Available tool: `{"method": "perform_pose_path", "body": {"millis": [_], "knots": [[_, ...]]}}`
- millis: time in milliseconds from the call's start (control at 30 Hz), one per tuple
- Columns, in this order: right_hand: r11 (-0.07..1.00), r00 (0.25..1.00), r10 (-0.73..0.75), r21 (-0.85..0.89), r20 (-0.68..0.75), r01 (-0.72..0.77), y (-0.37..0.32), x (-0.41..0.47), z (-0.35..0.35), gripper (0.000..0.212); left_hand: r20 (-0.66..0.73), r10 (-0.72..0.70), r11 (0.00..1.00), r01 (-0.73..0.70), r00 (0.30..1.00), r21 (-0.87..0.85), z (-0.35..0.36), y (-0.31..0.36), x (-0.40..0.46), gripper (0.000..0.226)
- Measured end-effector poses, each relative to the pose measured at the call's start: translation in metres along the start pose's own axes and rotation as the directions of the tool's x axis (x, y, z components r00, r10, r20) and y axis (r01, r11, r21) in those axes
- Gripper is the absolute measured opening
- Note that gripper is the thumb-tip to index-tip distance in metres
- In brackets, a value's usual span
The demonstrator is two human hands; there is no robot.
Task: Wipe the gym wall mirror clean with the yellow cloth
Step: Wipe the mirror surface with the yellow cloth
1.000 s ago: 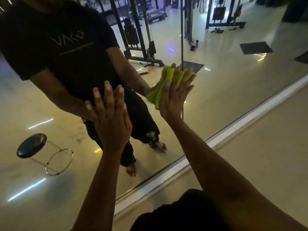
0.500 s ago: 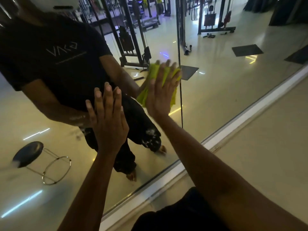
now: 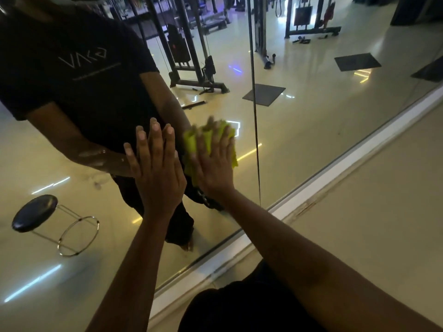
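The mirror [image 3: 311,121] fills most of the view, and a thin dark seam [image 3: 254,116] runs down it from top to frame. The right hand [image 3: 214,161] lies flat on the glass just left of the seam, fingers [image 3: 217,137] straight and spread, pressing the cloth [image 3: 191,144] against the mirror. The cloth is bunched under the palm; yellow edges show past the fingertips, along the hand's left side and at its right edge. The hand and cloth are slightly blurred.

The left hand [image 3: 157,168] rests flat on the glass just left of the cloth, fingers straight and close together, holding nothing. Its thumb side is close to the cloth; whether they touch is unclear.

Well left of the seam the glass reflects a dark shirt with pale lettering and a black-topped stool [image 3: 36,212] with a metal ring base. A pale frame [image 3: 335,173] borders the mirror's lower edge, meeting the floor [image 3: 383,224].
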State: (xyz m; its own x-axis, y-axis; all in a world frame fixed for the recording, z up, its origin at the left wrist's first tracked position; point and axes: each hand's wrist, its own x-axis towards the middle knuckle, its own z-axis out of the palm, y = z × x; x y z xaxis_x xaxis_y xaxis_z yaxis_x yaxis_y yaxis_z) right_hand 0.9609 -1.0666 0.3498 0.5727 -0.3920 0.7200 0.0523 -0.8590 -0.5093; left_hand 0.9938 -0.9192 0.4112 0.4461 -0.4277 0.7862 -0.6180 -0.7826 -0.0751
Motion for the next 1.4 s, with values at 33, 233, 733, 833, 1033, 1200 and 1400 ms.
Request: {"method": "perform_pose_path", "body": {"millis": [33, 233, 733, 833, 1033, 1200, 1400], "knots": [[0.989, 0.988, -0.128, -0.069, 0.089, 0.135, 0.011, -0.015, 0.003, 0.071, -0.001, -0.016, 1.0, 0.016, 1.0, 0.003, 0.002, 0.004, -0.002, 0.06], [0.975, 0.959, 0.22, 0.074, -0.176, -0.21, 0.049, 0.035, -0.03, 0.068, -0.024, -0.131, 0.991, 0.13, 0.991, -0.024, 0.01, 0.029, -0.003, 0.058], [0.987, 0.966, 0.152, 0.085, -0.208, -0.137, 0.021, 0.061, -0.03, 0.065, 0.028, -0.123, 0.992, 0.123, 0.992, 0.006, 0.016, 0.03, -0.002, 0.058], [0.994, 0.994, -0.112, -0.017, 0.019, 0.112, 0.025, 0.019, -0.014, 0.07, 0.049, -0.102, 0.995, 0.103, 0.994, -0.017, 0.008, 0.03, -0.001, 0.058], [1.0, 0.997, 0.019, 0.001, -0.069, -0.019, 0.037, 0.06, -0.046, 0.068, 0.004, -0.125, 0.991, 0.124, 0.992, 0.041, -0.02, 0.004, 0.022, 0.062], [0.986, 0.985, 0.136, 0.115, -0.105, -0.123, -0.034, 0.078, -0.034, 0.068, 0.06, -0.043, 0.999, 0.043, 0.997, 0.0, -0.038, -0.005, 0.034, 0.064], [1.0, 1.0, -0.002, -0.014, 0.005, 0.002, -0.004, 0.071, -0.053, 0.073, 0.041, 0.002, 1.0, -0.003, 0.999, 0.021, -0.061, -0.027, 0.048, 0.067]]}}
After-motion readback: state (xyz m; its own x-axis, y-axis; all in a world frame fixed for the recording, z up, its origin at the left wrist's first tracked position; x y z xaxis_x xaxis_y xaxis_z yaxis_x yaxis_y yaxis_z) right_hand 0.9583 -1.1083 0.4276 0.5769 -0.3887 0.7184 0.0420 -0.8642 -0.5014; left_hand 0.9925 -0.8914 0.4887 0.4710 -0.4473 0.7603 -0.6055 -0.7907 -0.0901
